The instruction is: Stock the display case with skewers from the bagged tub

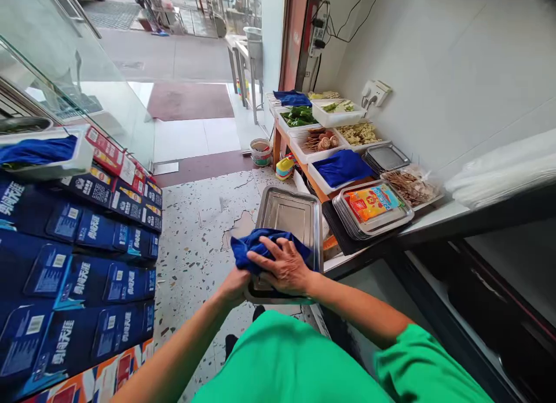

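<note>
A rectangular metal tray (289, 209) is held in front of my body, above the floor. My left hand (237, 284) grips its near left edge, with the fingertips hidden. Bunched on the near half of the tray lies a blue cloth (256, 241). My right hand (284, 267) presses on this cloth from above, its fingers bent over the folds. To the right, a stack of metal trays (354, 220) with a colourful printed packet (376, 201) on top rests on a black tray (336, 226).
White bins hold green peppers (299, 116), skewered food (325, 141) and another blue cloth (343, 167) at the right. Blue cartons (99, 229) are stacked along the left. A bucket (261, 153) and a yellow bottle (285, 167) stand on the floor near the doorway.
</note>
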Demonstrator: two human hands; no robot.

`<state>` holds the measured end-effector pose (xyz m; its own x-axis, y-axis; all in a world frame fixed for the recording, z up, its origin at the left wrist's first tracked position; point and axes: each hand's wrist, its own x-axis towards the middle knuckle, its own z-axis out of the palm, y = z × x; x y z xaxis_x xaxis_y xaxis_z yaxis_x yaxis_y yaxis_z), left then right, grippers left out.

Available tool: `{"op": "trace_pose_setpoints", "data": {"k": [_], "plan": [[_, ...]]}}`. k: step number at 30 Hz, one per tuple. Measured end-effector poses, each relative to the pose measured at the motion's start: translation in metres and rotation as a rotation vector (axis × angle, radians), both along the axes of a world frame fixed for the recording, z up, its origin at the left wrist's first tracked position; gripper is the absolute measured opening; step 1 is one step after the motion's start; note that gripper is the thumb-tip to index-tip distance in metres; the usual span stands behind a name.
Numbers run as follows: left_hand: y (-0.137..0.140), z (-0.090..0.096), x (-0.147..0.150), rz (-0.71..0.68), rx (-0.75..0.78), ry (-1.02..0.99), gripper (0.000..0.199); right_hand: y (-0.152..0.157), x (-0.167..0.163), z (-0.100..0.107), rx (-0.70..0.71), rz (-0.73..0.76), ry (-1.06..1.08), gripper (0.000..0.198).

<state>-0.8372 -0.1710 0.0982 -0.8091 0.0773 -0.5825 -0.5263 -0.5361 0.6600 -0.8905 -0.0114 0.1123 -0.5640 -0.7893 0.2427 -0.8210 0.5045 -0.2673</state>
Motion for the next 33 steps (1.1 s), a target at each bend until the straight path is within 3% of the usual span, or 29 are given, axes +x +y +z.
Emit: {"op": "trace_pose_setpoints", "data": {"k": [1,3,6,8,10,13,16,18,20,22,24,27,30,33], "plan": [[-0.006,0.005,0.006,0.012,-0.016,-0.01,0.046,-0.016,-0.005,-0.006,0.038,0.077,-0.002,0.049],[-0.018,0.014,0.018,0.059,-0.065,-0.011,0.057,-0.036,-0.033,-0.008,0.05,0.068,0.036,0.049],[-0.032,0.024,0.034,0.125,-0.116,0.001,0.074,-0.045,-0.09,0.001,0.045,-0.237,0.076,0.049],[-0.036,0.024,0.041,0.184,-0.116,0.009,0.077,-0.043,-0.11,0.003,0.081,-0.428,-0.015,0.051],[-0.035,0.02,0.044,0.226,-0.09,0.02,0.076,-0.036,-0.1,-0.004,0.106,-0.552,-0.169,0.051],[-0.033,0.01,0.045,0.283,-0.1,0.035,0.073,-0.019,-0.033,-0.02,0.156,-0.637,-0.375,0.05],[-0.033,0.004,0.044,0.377,-0.186,0.057,0.073,-0.018,0.042,-0.025,0.24,-0.507,-0.454,0.047],[-0.033,0.006,0.046,0.384,-0.207,0.063,0.074,-0.036,0.063,-0.02,0.197,-0.357,-0.392,0.047],[-0.029,0.01,0.051,0.351,-0.197,0.062,0.076,-0.066,0.048,-0.009,0.128,-0.253,-0.255,0.051],[-0.025,0.016,0.06,0.308,-0.189,0.051,0.078,-0.095,0.004,0.005,0.105,-0.257,-0.116,0.052],[-0.023,0.019,0.07,0.316,-0.208,0.047,0.078,-0.11,-0.05,0.019,0.132,-0.343,-0.081,0.051],[-0.032,0.019,0.078,0.391,-0.255,0.074,0.072,-0.097,-0.108,0.023,0.141,-0.539,-0.156,0.05],[-0.051,0.024,0.068,0.433,-0.326,0.099,0.062,-0.058,-0.097,0.002,0.052,-0.692,-0.504,0.045],[-0.072,0.045,0.04,0.433,-0.559,-0.051,0.034,-0.029,-0.032,-0.034,0.027,-0.676,-0.857,0.028]]}}
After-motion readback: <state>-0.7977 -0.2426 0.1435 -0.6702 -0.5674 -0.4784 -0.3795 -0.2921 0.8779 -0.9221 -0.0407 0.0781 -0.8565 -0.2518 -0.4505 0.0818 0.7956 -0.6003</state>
